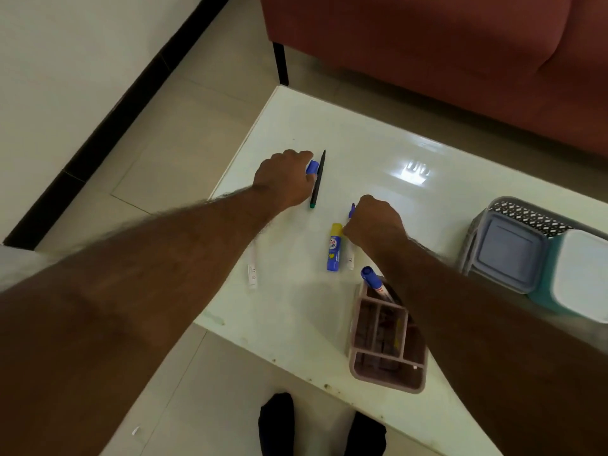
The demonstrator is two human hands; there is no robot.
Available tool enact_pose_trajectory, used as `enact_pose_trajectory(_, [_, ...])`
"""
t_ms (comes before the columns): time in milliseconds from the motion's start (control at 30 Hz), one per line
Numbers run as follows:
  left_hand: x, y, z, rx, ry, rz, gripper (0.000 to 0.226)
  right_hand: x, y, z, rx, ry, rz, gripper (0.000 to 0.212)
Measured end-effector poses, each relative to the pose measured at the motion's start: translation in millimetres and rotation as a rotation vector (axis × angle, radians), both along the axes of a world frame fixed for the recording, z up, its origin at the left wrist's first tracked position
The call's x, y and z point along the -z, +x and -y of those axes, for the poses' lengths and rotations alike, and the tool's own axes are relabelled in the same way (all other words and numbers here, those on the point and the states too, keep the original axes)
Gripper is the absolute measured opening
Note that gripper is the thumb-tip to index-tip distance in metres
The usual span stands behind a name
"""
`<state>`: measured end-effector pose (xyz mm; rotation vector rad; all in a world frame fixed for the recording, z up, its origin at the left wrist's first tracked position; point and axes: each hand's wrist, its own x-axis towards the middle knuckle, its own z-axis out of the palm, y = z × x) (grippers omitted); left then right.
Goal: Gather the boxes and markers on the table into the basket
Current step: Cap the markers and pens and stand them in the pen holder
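Blue-capped markers draw both fists: the left hand (284,179) closes on 1 marker (312,167) beside a black pen (317,180), the right hand (373,222) grips another marker (352,210), probably for carrying to the basket (526,213) with 2 boxes (510,255) at the table (378,143) edge.

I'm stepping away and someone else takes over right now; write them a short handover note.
Left hand: closed on a blue-capped marker, beside the black pen.
Right hand: closed on a blue-tipped marker.
Done: two lidded boxes sit in the grey basket; one marker stands in the pink organizer.
Left: glue stick, white markers on the table.
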<state>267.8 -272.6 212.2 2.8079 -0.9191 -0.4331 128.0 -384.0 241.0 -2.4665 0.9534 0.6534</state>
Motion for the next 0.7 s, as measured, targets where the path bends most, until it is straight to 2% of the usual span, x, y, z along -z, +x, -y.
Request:
enact_pose_trajectory(200, [12.7, 3.8, 20.6, -0.085, 0.051, 0.087, 0.038, 3.4, -9.5, -2.7, 0.062, 0.035, 0.004, 0.021])
enact_pose_trajectory(400, [14.8, 4.2, 24.6, -0.125, 0.094, 0.136, 0.035, -14.6, -7.2, 3.9, 0.154, 0.044, 0.146, 0.029])
enact_pose_trajectory(467, [12.5, 1.5, 21.6, -0.194, 0.01, 0.09, 0.034, -25.1, -6.8, 7.6, 0.171, 0.033, 0.249, 0.031])
enact_pose_trajectory(567, [3.1, -9.7, 5.8, -0.277, -0.24, -0.007, 0.029, -45.4, -9.7, 11.7, 0.171, 0.073, 0.416, 0.026])
enact_pose_trajectory(700, [-32.2, -44.4, -24.0, -0.307, -0.522, -0.295, 0.023, -72.1, -24.1, 11.5, 0.148, 0.256, 0.535, 0.019])
